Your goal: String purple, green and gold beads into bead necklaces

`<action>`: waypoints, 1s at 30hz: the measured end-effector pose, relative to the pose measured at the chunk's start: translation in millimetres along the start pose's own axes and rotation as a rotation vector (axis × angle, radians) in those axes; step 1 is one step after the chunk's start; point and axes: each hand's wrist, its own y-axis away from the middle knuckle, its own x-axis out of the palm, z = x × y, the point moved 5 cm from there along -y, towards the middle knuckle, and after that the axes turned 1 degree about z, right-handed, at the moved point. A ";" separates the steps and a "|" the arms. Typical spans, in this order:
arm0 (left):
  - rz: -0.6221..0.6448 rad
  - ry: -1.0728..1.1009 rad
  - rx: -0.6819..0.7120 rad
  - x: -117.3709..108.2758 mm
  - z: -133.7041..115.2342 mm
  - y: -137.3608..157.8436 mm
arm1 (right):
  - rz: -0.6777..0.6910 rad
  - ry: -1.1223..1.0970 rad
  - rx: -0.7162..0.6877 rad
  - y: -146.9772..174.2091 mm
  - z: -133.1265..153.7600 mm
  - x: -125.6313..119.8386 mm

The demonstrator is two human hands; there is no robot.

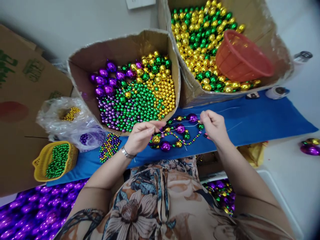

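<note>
A thin clear string [192,126] runs between my two hands above the blue cloth. My left hand [141,134], with a wristwatch at the wrist, pinches the string near the front edge of a bead box. My right hand [213,124] is closed in a fist around the string's other part, next to a green bead. Below and between them lies a bead necklace [165,146] of shiny purple, gold and green beads, partly hidden behind my left fingers. A strand of small beads curves through it.
A cardboard box [82,53] holds mixed beads; another box [190,100] holds gold and green beads and a red basket [246,61]. At left are a yellow basket [37,166] of green beads and plastic bags [50,116]. Purple balls [37,213] lie below the blue cloth [250,123].
</note>
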 end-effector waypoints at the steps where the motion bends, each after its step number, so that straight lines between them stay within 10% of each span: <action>1: -0.016 0.055 -0.021 -0.1 0.6 -1.6 | -0.008 -0.046 -0.008 0.1 2.6 -0.9; 12: 0.058 -0.075 -0.299 -11.8 19.2 -27.5 | 0.146 -0.330 -0.250 -18.4 81.1 20.8; 17: 0.320 -0.547 -0.141 8.7 8.1 -27.6 | 0.333 -0.263 -0.457 -51.6 126.2 57.7; 20: 0.259 -0.742 -0.014 9.7 2.2 -26.4 | 0.401 -0.139 -0.534 -72.7 130.9 86.6; 26: 0.029 -0.334 -0.230 -12.0 22.9 -17.1 | 0.320 0.508 -0.529 -82.6 102.0 98.3; 30: -0.008 -0.184 -0.298 -18.0 29.4 -11.6 | 0.177 0.457 -0.482 -59.3 78.4 72.7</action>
